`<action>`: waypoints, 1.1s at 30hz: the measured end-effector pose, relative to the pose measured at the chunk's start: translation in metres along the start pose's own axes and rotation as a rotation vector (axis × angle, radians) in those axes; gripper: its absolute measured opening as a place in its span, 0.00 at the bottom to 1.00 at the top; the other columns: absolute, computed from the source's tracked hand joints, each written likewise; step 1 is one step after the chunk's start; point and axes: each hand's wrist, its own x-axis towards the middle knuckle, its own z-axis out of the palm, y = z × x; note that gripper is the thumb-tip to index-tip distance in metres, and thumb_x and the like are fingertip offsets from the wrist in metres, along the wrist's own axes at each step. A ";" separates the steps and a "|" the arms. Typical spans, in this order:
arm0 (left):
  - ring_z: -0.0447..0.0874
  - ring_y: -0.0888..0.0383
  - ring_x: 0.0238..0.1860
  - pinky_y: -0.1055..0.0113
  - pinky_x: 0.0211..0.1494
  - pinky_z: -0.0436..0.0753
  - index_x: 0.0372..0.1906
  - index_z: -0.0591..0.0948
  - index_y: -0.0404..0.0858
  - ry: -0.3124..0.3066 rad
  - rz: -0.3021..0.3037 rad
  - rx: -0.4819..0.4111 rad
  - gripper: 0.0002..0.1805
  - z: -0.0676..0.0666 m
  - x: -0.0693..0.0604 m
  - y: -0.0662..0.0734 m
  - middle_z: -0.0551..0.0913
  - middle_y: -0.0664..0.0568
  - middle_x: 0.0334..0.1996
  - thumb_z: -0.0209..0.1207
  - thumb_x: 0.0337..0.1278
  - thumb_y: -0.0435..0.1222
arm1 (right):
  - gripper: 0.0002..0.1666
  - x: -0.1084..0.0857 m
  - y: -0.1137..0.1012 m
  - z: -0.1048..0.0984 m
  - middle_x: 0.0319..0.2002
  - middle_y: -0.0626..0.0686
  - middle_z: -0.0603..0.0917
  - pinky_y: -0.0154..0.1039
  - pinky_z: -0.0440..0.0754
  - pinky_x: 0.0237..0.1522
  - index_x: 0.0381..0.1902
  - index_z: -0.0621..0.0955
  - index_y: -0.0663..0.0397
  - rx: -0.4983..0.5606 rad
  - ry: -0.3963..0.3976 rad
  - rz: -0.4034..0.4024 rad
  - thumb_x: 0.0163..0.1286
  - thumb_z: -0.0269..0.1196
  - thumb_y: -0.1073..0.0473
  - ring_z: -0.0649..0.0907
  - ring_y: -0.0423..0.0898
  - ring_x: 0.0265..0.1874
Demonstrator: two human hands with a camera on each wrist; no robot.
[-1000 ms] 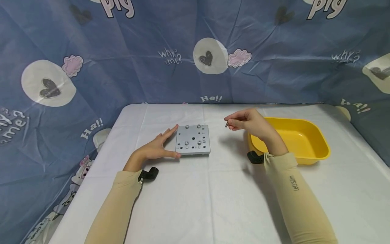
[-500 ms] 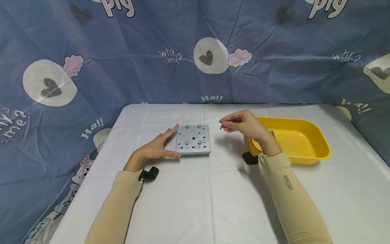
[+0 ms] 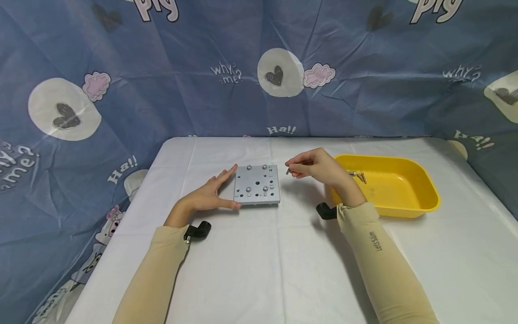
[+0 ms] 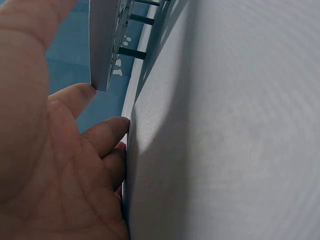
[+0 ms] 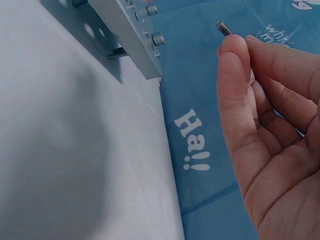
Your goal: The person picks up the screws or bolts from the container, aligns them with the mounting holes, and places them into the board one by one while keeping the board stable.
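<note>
A grey metal plate point(image 3: 257, 177) with drilled holes lies in the middle of the table. Several socket-head screws point(image 3: 248, 189) stand in it, and threaded shanks point(image 4: 132, 52) stick out beneath, seen in the left wrist view. My left hand point(image 3: 207, 194) spreads along the plate's left side, index fingertip at the far corner and thumb at the near one. Between thumb and fingers, my right hand point(image 3: 313, 165) pinches a small screw point(image 5: 224, 28), its threaded end showing and its head hidden. That hand hovers just right of the plate, apart from it.
To the right, behind my right forearm, stands a yellow tray point(image 3: 421, 198) with several loose screws point(image 3: 362, 177) at its left end. White cloth point(image 3: 238, 270) covers the table. A blue printed curtain point(image 3: 182, 103) hangs beyond the far edge.
My right hand has moved left with the screw, from beside the tray toward the plate. Loose screws in the tray have come into sight. My left hand and the plate stay put.
</note>
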 end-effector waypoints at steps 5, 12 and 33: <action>0.27 0.28 0.87 0.25 0.85 0.37 0.88 0.43 0.67 0.001 0.004 0.004 0.71 0.000 0.001 -0.001 0.39 0.43 0.90 0.81 0.48 0.59 | 0.17 0.004 0.001 0.006 0.51 0.72 0.90 0.50 0.92 0.52 0.57 0.86 0.74 -0.007 -0.013 0.000 0.77 0.66 0.66 0.93 0.55 0.42; 0.27 0.28 0.87 0.24 0.84 0.37 0.88 0.43 0.68 -0.001 -0.004 0.005 0.71 0.000 0.001 -0.001 0.38 0.41 0.90 0.81 0.47 0.60 | 0.16 0.010 0.006 0.014 0.46 0.67 0.93 0.55 0.91 0.54 0.56 0.87 0.71 -0.030 -0.023 0.004 0.77 0.67 0.65 0.92 0.62 0.44; 0.27 0.27 0.87 0.22 0.83 0.36 0.88 0.43 0.70 -0.002 -0.015 0.003 0.71 0.000 0.000 -0.001 0.38 0.43 0.90 0.81 0.48 0.60 | 0.14 0.022 0.005 0.026 0.47 0.67 0.92 0.52 0.92 0.54 0.54 0.89 0.67 -0.050 -0.030 0.071 0.77 0.68 0.62 0.92 0.55 0.43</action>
